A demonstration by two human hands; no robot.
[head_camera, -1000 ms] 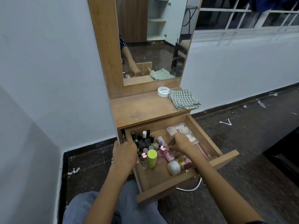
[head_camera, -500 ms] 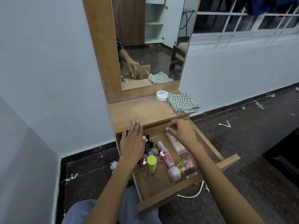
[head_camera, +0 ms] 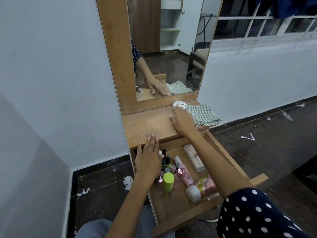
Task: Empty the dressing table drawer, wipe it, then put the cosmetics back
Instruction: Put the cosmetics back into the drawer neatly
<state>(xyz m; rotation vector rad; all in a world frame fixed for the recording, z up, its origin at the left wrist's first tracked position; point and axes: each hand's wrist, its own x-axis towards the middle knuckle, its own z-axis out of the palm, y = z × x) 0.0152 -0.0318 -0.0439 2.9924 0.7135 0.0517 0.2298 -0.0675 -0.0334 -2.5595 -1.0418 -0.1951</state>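
Observation:
The wooden drawer (head_camera: 202,209) stands pulled out, holding several cosmetics: a lime-capped bottle (head_camera: 168,182), a pink tube (head_camera: 187,176), a white-capped pink bottle (head_camera: 194,193), a clear palette box (head_camera: 194,158) and small nail polish bottles (head_camera: 166,158). My left hand (head_camera: 148,158) hovers flat over the drawer's back left corner, fingers straight, fingertips at the tabletop's front edge. My right hand (head_camera: 182,119) lies on the tabletop (head_camera: 145,124) with spread fingers; its fingertips touch a round white tin (head_camera: 180,103). A green checked cloth (head_camera: 202,114) lies just right of that hand.
A tall wood-framed mirror (head_camera: 168,48) rises behind the tabletop. White walls close in on the left and behind. Paper scraps (head_camera: 127,182) litter the dark floor. My knees in jeans (head_camera: 96,228) sit below the drawer.
My right hand left the drawer and moved up onto the tabletop to the white tin. My left hand rose from the drawer's left side to the tabletop's front edge.

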